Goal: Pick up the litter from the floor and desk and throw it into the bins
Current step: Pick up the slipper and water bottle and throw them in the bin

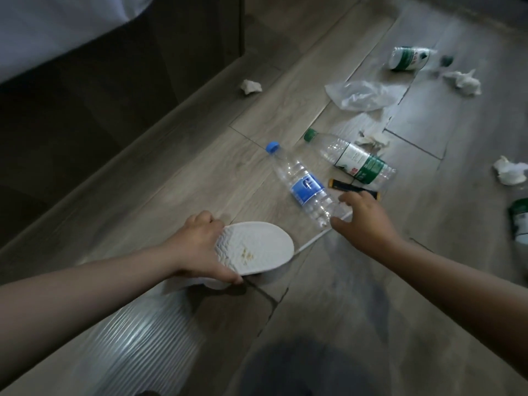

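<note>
My left hand [197, 247] grips a white slipper [257, 252] by its heel end, sole turned up, just above the floor. My right hand [363, 221] hovers with fingers spread over the bottom end of a clear bottle with a blue cap and blue label [300, 184] that lies on the wooden floor; whether it touches the bottle I cannot tell. A thin white stick [314, 238] lies under that hand. Beside it lie a black and yellow wrapper [351, 188] and a green-capped bottle [351, 157].
Crumpled tissues [251, 86] [463, 78] [374, 140] [510, 170], a clear plastic bag [360, 94] and two more green-label bottles [411, 58] [520, 221] are scattered over the floor. A dark bed base [114, 81] with white bedding [43, 30] runs along the left.
</note>
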A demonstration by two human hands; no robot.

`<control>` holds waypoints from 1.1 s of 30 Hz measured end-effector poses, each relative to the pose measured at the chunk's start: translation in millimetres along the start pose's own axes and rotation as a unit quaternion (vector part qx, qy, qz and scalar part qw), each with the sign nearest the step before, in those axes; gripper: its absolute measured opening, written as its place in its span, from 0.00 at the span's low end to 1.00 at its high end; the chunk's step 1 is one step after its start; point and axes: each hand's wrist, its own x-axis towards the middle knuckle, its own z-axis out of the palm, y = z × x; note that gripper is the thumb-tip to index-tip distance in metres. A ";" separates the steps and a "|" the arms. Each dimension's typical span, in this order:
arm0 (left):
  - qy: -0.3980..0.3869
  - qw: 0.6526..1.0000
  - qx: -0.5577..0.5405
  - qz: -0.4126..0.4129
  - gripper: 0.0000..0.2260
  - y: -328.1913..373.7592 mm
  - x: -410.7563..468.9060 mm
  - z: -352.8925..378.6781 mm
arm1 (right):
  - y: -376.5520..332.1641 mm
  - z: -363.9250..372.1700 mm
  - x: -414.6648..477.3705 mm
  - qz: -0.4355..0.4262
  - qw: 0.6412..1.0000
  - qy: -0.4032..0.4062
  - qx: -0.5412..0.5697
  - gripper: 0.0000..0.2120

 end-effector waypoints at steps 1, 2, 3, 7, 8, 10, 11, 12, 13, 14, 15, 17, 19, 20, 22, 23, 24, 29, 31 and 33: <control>0.007 1.000 -0.008 -0.006 0.50 0.6 1.7 -2.0 | 9.2 -2.0 2.5 0.014 1.000 0.002 -0.001 0.25; 0.015 1.000 -0.020 -0.013 0.51 1.0 3.2 -4.3 | 17.8 -4.6 5.4 0.029 1.000 0.001 -0.003 0.26; 0.023 0.999 -0.040 -0.022 0.52 1.5 4.5 -6.8 | 25.5 -7.7 8.8 0.042 0.999 -0.002 -0.004 0.27; 0.046 0.989 -0.118 -0.075 0.51 5.1 9.5 -16.2 | 43.0 -12.7 20.3 0.053 0.997 -0.044 -0.041 0.28; 0.056 0.986 -0.129 -0.089 0.49 7.2 10.4 -16.5 | 43.8 -11.4 22.2 0.045 0.996 -0.057 -0.051 0.29; 0.070 0.979 -0.154 -0.113 0.47 13.2 11.5 -14.5 | 43.1 -6.6 24.4 0.029 0.994 -0.079 -0.066 0.29; 0.074 0.976 -0.165 -0.122 0.47 16.6 11.9 -12.8 | 42.7 -3.8 25.1 0.024 0.994 -0.085 -0.069 0.29; 0.075 0.973 -0.176 -0.128 0.48 19.8 13.1 -10.9 | 42.3 -1.4 25.6 0.020 0.993 -0.088 -0.070 0.28; 0.072 0.970 -0.190 -0.135 0.49 23.0 14.7 -8.7 | 42.2 0.5 26.1 0.017 0.994 -0.087 -0.070 0.28; 0.068 0.965 -0.210 -0.143 0.50 26.7 16.9 -7.0 | 42.5 1.7 26.3 0.015 0.994 -0.085 -0.071 0.27; 0.065 0.958 -0.233 -0.150 0.51 30.1 19.6 -5.5 | 42.9 2.2 26.5 0.013 0.994 -0.082 -0.073 0.26; 0.073 0.944 -0.277 -0.164 0.52 36.3 26.2 -6.5 | 44.8 1.1 28.1 -0.002 0.994 -0.073 -0.087 0.26; 0.082 0.929 -0.314 -0.178 0.55 39.5 31.6 -11.3 | 46.4 -0.2 29.9 -0.027 0.992 -0.075 -0.101 0.30; 0.087 0.924 -0.326 -0.181 0.56 39.3 33.4 -13.3 | 46.6 -0.1 30.8 -0.047 0.990 -0.081 -0.108 0.32; 0.094 0.920 -0.333 -0.183 0.56 36.7 34.8 -14.9 | 45.9 1.9 32.9 -0.087 0.983 -0.093 -0.129 0.37; 0.094 0.921 -0.331 -0.185 0.55 35.2 34.3 -14.6 | 45.6 3.1 34.2 -0.097 0.981 -0.102 -0.136 0.39; 0.091 0.920 -0.330 -0.189 0.55 34.1 33.3 -13.8 | 45.5 3.8 36.2 -0.097 0.979 -0.113 -0.142 0.41; 0.087 0.920 -0.333 -0.187 0.56 32.4 30.0 -7.3 | 51.1 1.1 45.9 -0.061 0.977 -0.144 -0.145 0.41; 0.092 0.921 -0.334 -0.180 0.55 31.8 30.6 -6.5 | 52.5 2.5 44.8 -0.083 0.975 -0.144 -0.148 0.35; 0.089 0.922 -0.332 -0.177 0.55 31.3 31.4 -6.4 | 53.0 6.9 40.0 -0.097 0.975 -0.139 -0.144 0.28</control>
